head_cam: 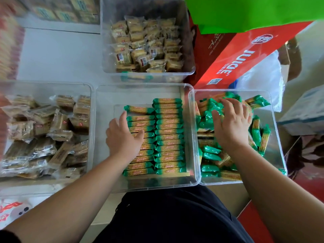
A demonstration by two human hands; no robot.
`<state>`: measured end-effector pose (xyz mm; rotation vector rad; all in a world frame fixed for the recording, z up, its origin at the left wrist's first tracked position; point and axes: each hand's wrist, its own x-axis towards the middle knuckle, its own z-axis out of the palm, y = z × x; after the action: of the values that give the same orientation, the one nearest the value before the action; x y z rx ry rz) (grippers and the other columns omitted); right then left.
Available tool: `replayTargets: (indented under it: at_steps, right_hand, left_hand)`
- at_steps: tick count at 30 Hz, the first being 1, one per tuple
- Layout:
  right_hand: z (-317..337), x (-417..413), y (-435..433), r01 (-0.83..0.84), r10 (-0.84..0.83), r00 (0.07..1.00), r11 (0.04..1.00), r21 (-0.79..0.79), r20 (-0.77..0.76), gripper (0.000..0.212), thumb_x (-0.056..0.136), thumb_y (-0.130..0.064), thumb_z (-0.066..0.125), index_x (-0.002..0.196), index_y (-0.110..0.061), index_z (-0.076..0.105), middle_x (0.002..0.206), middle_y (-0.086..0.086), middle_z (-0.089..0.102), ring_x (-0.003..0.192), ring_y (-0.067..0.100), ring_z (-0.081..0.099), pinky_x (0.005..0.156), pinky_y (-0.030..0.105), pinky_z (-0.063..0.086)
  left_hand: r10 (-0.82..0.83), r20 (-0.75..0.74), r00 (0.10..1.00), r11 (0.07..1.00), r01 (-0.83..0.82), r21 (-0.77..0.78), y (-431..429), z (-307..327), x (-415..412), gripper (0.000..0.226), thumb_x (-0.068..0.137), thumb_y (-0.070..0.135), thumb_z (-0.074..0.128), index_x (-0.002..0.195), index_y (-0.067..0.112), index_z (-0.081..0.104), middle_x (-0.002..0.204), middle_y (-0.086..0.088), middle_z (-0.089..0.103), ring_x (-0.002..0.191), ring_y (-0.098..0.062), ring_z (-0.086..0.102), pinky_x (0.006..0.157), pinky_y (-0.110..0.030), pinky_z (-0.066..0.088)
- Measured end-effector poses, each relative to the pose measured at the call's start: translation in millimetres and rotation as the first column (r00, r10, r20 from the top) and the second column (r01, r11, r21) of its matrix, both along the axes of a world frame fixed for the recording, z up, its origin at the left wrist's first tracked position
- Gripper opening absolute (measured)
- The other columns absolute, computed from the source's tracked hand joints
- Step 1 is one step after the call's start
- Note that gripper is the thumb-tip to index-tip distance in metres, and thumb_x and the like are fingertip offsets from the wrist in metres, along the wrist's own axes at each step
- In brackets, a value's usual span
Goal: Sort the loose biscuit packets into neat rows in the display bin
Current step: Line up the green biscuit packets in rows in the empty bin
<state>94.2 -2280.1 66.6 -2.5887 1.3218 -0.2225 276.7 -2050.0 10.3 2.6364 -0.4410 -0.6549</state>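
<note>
A clear display bin in the centre holds green-and-gold biscuit packets in two neat rows. My left hand rests flat on the left row, fingers straight, thumb on a packet. One packet lies apart at the top of that row. To the right, a second clear bin holds a loose heap of the same packets. My right hand lies spread on top of the heap, fingers slightly bent over packets; whether it grips one I cannot tell.
A clear bin of brown biscuit packs sits at the left, another clear bin of pale packs behind. A red carton, a green bag and a plastic bag crowd the back right. My dark trousers fill the foreground.
</note>
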Motion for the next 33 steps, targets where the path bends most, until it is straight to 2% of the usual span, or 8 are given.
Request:
replayTargets:
  at_steps: [5,12,17,19,23,26,29,33]
  right_hand:
    - [2.6,-22.9,-27.6,0.189,-0.053,0.905,0.940,0.286,-0.423,0.069,0.096,-0.064,0.044,0.149,-0.020,0.042,0.146,0.011,0.051,0.134,0.034,0.044,0.107,0.048,0.033]
    - [6.4,-40.4,-26.1,0.000,0.103,0.957,0.934,0.359,-0.270,0.063,0.094,-0.060,0.053,0.147,-0.026,0.046,0.143,0.000,0.055,0.128,0.027,0.052,0.109,0.047,0.039]
    - [8.2,-63.1,-42.8,-0.135,0.191,0.971,0.933,0.333,-0.143,0.037,0.099,-0.042,0.055,0.131,-0.025,0.065,0.133,-0.003,0.066,0.130,0.025,0.050,0.109,0.044,0.039]
    - [7.8,-72.6,-53.2,-0.152,0.188,0.977,0.946,0.288,-0.101,0.033,0.098,-0.041,0.058,0.125,-0.026,0.069,0.127,-0.002,0.069,0.127,0.027,0.050,0.107,0.043,0.040]
    - [6.8,-92.4,-72.5,-0.091,0.100,0.981,0.994,0.063,-0.166,0.045,0.087,-0.050,0.068,0.126,-0.028,0.067,0.138,0.002,0.058,0.136,0.031,0.037,0.112,0.048,0.024]
    - [2.2,-104.9,-82.6,0.019,0.012,0.935,0.996,0.086,-0.355,0.072,0.080,-0.068,0.065,0.141,-0.038,0.042,0.162,0.006,0.025,0.152,0.035,0.006,0.117,0.063,0.006]
    - [-8.1,-113.3,-85.4,0.062,0.041,0.899,0.974,0.219,-0.436,0.083,0.083,-0.077,0.052,0.152,-0.038,0.026,0.167,0.005,0.011,0.153,0.038,-0.010,0.119,0.066,0.010]
    - [-22.6,-122.5,-78.0,-0.018,0.089,0.896,0.986,0.165,-0.436,0.074,0.093,-0.063,0.050,0.155,-0.030,0.027,0.166,0.011,0.016,0.152,0.043,-0.013,0.121,0.063,0.002]
  left_hand:
    - [-0.221,0.133,0.966,0.944,0.246,-0.220,-34.8,24.2,-16.5,0.055,0.092,0.041,0.070,0.139,0.017,0.053,0.136,-0.006,0.054,0.126,-0.026,0.045,0.106,-0.042,0.041]
    - [-0.593,0.316,0.740,0.709,0.667,-0.231,-109.3,50.8,-45.5,0.057,0.081,0.050,0.077,0.124,0.014,0.069,0.123,-0.004,0.062,0.115,-0.027,0.054,0.102,-0.041,0.040]
    - [-0.823,0.263,0.503,0.530,0.847,0.038,-135.8,54.8,-65.6,0.091,0.074,0.062,0.080,0.148,0.016,0.051,0.157,-0.007,0.042,0.151,-0.029,0.029,0.123,-0.052,0.019]
    - [-0.818,0.181,0.546,0.562,0.825,0.056,-142.6,53.9,-70.0,0.100,0.074,0.070,0.075,0.154,0.018,0.042,0.161,-0.005,0.034,0.153,-0.028,0.023,0.125,-0.056,0.015]
    - [-0.628,0.327,0.706,0.664,0.705,-0.248,-158.5,53.4,-66.9,0.067,0.087,0.056,0.065,0.138,0.013,0.059,0.130,-0.005,0.059,0.115,-0.024,0.056,0.098,-0.047,0.049]
    - [-0.757,0.253,0.602,0.628,0.777,0.032,-180.6,56.7,-57.6,0.083,0.084,0.048,0.075,0.155,0.023,0.040,0.154,-0.003,0.041,0.139,-0.028,0.042,0.112,-0.050,0.037]
    - [-0.861,0.060,0.505,0.502,0.825,0.257,-199.2,56.9,-52.4,0.108,0.078,0.054,0.078,0.162,0.029,0.015,0.166,0.001,0.026,0.151,-0.025,0.027,0.120,-0.056,0.023]
    - [-0.850,0.097,0.517,0.519,0.794,0.317,-209.7,54.6,-60.6,0.097,0.072,0.053,0.084,0.149,0.029,0.031,0.154,0.004,0.041,0.142,-0.023,0.039,0.112,-0.057,0.031]
